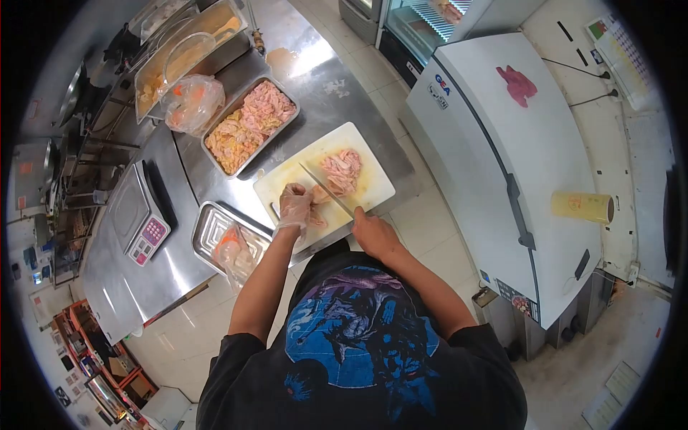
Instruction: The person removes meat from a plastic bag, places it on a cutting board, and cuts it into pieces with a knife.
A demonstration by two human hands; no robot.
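Two hands at work: gloved left hand [294, 203] pinning soft, slippery raw meat [341, 172] on cutting board [373, 188], right hand [374, 235] closed round knife [326, 190] handle

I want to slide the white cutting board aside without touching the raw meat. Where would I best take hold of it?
Probably grip the cutting board by its bare right corner, coming from the freezer side. The raw meat sits mid-board, the gloved left hand covers the near left part, and the right hand with the knife crosses the near edge.
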